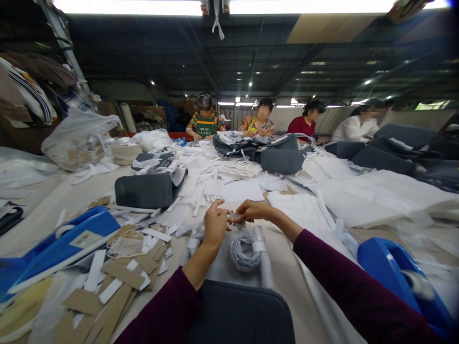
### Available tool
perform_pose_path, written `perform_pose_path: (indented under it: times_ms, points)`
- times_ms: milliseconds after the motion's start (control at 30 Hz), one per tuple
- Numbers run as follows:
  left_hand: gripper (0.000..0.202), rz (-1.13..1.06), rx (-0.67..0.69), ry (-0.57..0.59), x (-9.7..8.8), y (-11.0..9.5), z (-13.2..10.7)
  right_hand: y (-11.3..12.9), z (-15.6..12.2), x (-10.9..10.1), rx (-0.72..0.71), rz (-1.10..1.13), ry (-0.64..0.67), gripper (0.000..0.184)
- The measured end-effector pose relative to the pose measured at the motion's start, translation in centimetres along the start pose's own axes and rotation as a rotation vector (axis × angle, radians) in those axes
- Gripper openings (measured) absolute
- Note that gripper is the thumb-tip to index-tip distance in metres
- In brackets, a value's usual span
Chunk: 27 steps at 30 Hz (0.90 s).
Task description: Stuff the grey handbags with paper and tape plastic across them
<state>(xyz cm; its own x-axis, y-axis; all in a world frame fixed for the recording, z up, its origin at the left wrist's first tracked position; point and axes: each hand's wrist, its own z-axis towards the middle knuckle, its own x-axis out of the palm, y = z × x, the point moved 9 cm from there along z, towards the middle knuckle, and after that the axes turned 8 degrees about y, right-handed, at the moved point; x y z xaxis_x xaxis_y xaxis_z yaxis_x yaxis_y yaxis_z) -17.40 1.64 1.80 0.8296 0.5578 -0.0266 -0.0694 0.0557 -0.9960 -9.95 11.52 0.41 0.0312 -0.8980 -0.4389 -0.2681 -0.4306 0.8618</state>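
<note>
My left hand (215, 223) and my right hand (254, 210) meet above the far side of a dark grey bag (244, 315). Between their fingertips is a small greyish piece (235, 217), too small and covered to name. The right fingers pinch it from the right. On the left, the index finger points up while other fingertips close at the piece. Just below the hands lies a coiled ring wrapped in clear plastic (234, 253). To its right runs a white-wrapped bag handle (266, 267); another wrapped part (192, 246) shows left of my wrist.
Cardboard strips (124, 274) and white paper pieces lie at left. A blue tape dispenser (93, 227) stands at left, another blue dispenser (383, 263) at right. A grey bag (143, 190), white sheets (387, 196) and more bags (281, 161) cover the table; several co-workers sit opposite.
</note>
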Motion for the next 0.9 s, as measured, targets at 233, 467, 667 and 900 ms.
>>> perform_pose_path:
  times_ms: [233, 467, 667, 900]
  points:
    - [0.036, 0.516, 0.269, 0.062, 1.7, -3.6, -1.5, 0.7, 0.8, -0.3, -0.027, -0.013, -0.065, 0.009]
    - [0.01, 0.813, 0.303, -0.106, 0.9, -4.8, -2.2, -0.8, -1.6, -0.5, -0.107, 0.227, -0.167, 0.031]
    - [0.013, 0.543, 0.454, 0.094, 2.4, -5.4, -2.0, 1.6, -3.7, -0.9, -0.276, -0.019, -0.329, 0.029]
    - [0.023, 0.54, 0.161, 0.282, 3.0, -0.5, -0.1, 1.2, -7.4, -1.5, -0.372, 0.074, -0.646, 0.016]
